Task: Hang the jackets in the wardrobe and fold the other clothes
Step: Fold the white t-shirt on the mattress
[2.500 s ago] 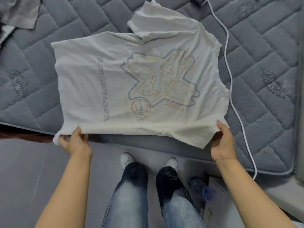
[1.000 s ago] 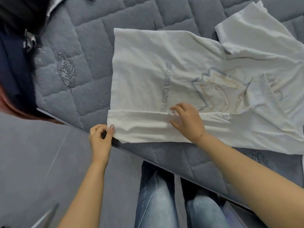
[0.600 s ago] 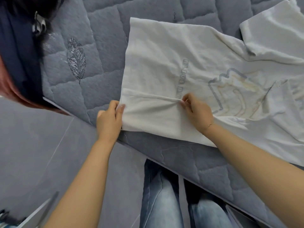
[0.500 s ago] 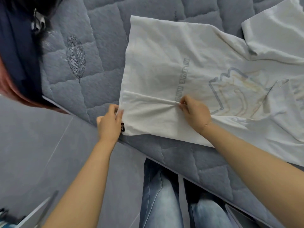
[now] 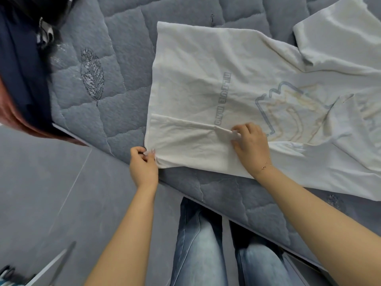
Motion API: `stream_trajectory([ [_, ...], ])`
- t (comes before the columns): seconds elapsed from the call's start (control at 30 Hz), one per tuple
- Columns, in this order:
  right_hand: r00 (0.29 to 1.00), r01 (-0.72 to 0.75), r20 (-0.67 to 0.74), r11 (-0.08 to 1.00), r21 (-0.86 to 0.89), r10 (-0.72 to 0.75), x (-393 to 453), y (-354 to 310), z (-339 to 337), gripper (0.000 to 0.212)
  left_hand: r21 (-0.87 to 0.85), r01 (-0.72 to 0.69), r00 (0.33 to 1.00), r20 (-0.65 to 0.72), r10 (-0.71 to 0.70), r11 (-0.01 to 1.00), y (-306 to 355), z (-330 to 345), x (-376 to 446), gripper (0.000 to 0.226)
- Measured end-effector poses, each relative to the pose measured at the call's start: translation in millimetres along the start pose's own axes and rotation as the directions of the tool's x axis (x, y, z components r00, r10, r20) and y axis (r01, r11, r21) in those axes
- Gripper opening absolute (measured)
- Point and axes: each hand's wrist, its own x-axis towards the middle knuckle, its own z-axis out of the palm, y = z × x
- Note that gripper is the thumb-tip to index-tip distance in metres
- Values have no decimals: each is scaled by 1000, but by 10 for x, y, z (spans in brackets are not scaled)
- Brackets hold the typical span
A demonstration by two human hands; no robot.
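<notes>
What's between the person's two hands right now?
In the head view, only the folded-over strip of the white T-shirt spans from the left hand to the right hand, lying on the grey mattress.

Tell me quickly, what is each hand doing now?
Left hand: closed, pinching the T-shirt corner.
Right hand: closed, pinching the T-shirt's folded edge.

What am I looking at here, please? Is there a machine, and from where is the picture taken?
There is no machine. A person wears a camera on the head, which looks down at their own bare hands. A white T-shirt with a faded print lies on a grey quilted mattress. Its near edge is folded over into a strip. The left hand pinches the corner of that strip, and the right hand pinches the folded edge farther along. Below are the person's jeans. Dark clothing lies at the upper left.
</notes>
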Motion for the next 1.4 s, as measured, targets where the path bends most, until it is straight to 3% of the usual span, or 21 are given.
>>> stream_trajectory([
  [0.13,999,-51,22,982,183,48,-274,219,-238,42,93,-172,978,-104,181,981,312,71,-161,38],
  [0.23,991,-130,22,941,311,130,-581,504,-473,42,82,-317,945,109,308,945,673,338,-457,31],
  [0.3,981,-177,-5,910,375,193,-791,764,-640,39,99,-454,850,345,397,885,897,620,-730,25],
  [0.37,959,-247,-27,876,414,283,-986,1104,-813,36,104,-605,710,519,476,789,1068,968,-1046,27],
  [0.47,906,-341,-97,846,411,412,-1236,1730,-1066,33,154,-774,549,648,529,614,1271,1556,-1529,38],
  [0.57,857,-404,-191,854,329,479,-1379,2427,-1294,34,280,-858,488,707,512,431,1430,2120,-1947,51],
  [0.6,844,-434,-191,848,303,501,-1402,2652,-1354,36,314,-856,499,708,500,410,1474,2280,-2057,53],
  [0.67,843,-474,-150,845,249,517,-1409,3014,-1419,38,343,-819,555,673,488,460,1528,2511,-2205,51],
  [0.8,876,-474,4,861,181,482,-1375,3459,-1408,22,214,-685,685,516,515,696,1551,2719,-2249,5],
  [0.97,809,-579,-5,799,163,588,-1317,3522,-1370,25,133,-526,795,428,429,840,1607,2714,-2073,10],
  [1.07,861,-493,-65,859,134,504,-1155,3339,-1420,39,79,-397,866,361,345,915,1704,2724,-2069,14],
  [1.17,950,-311,45,914,260,310,-757,3125,-1517,45,12,-380,867,351,352,925,1812,2729,-2066,23],
  [1.23,964,-267,105,889,371,246,-421,2980,-1533,48,-43,-394,846,372,381,918,1906,2754,-2058,35],
  [1.33,953,-301,113,860,413,280,56,2848,-1484,47,-110,-343,868,343,359,933,2041,2798,-1994,27],
  [1.4,947,-321,107,862,392,304,275,2837,-1470,33,-180,-268,882,350,317,946,2117,2783,-1905,13],
])
